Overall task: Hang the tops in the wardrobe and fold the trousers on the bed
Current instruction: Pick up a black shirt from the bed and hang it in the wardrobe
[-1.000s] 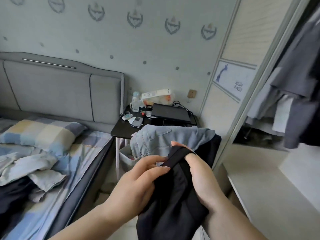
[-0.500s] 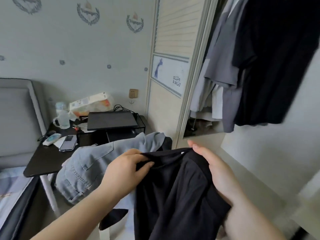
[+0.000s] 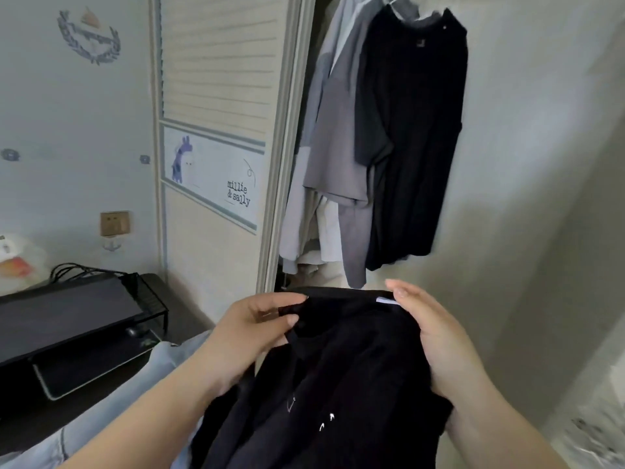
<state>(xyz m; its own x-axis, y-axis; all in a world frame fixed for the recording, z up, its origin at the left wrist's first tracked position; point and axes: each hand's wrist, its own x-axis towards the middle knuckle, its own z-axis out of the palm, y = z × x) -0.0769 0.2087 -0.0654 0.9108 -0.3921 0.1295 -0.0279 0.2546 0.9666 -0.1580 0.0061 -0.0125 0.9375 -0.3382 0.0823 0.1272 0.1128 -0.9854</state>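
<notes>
Black top (image 3: 341, 384) now faces the open wardrobe (image 3: 389, 137) instead of the bed; my left hand (image 3: 250, 330) and right hand (image 3: 436, 336) pinch its collar, ready for hanging.

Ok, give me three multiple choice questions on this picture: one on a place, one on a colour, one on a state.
1. Where do the hung clothes sit from the sliding door?
A left B right C below

2. What colour is the top being held?
A white B red C black

3. What is the left hand doing?
A pinching the top's edge B hanging idle C pressing the door

Key: B, they hang in the opening to its right; C, the fabric is black; A, thumb and fingers close on the edge, while the right hand holds the other side.
</notes>
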